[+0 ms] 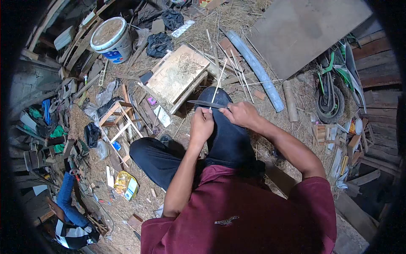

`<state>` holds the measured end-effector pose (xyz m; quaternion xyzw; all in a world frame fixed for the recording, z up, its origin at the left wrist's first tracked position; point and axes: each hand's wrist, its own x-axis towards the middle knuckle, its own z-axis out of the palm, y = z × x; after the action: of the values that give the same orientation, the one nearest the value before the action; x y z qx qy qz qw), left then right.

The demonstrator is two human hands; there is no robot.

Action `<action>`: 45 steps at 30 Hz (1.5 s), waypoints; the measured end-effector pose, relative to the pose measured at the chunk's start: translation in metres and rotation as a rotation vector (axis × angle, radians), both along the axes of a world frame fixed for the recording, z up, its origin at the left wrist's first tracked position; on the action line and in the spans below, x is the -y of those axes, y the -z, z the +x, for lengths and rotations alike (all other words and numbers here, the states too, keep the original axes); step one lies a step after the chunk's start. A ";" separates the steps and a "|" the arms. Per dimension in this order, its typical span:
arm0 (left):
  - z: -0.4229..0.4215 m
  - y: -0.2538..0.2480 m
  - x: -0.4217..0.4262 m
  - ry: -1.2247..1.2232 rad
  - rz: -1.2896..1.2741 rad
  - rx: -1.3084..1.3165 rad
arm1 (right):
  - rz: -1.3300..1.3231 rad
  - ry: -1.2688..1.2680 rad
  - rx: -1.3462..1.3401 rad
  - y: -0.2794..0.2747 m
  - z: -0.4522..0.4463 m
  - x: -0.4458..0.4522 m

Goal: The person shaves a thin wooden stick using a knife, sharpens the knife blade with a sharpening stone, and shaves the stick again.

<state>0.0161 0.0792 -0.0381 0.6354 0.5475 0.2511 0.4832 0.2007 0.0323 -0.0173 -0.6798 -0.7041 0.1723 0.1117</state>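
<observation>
Over my raised knee, my left hand (202, 125) is closed on the lower end of a thin pale stick (218, 83), which slants up and away past the knee. My right hand (240, 114) is wrapped round the handle of a knife. The dark blade (206, 103) points left and lies across the stick, just above my left fingers. Both hands are close together, the right one slightly higher. The knife's handle is mostly hidden by my right fingers.
Ahead stands a low wooden bench (179, 74) with shavings. Beyond my knee lie loose sticks (242, 76) and a grey pipe (256, 67). A white bucket (120, 51) is at upper left, a small wooden frame (113, 134) at left, a green motorbike (332, 82) at right.
</observation>
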 end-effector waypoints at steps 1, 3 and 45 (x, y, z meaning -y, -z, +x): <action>-0.001 -0.003 0.002 0.001 0.008 -0.005 | -0.015 0.001 0.012 0.000 -0.001 -0.001; -0.007 -0.014 0.015 0.010 0.012 -0.025 | -0.072 0.084 0.009 0.000 -0.004 -0.005; -0.039 -0.022 0.036 0.069 -0.413 0.280 | 0.069 0.247 -0.070 0.001 -0.012 0.023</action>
<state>-0.0224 0.0432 -0.0158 0.5005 0.4930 0.2026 0.6822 0.1887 0.0091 -0.0182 -0.7505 -0.6163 0.1566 0.1798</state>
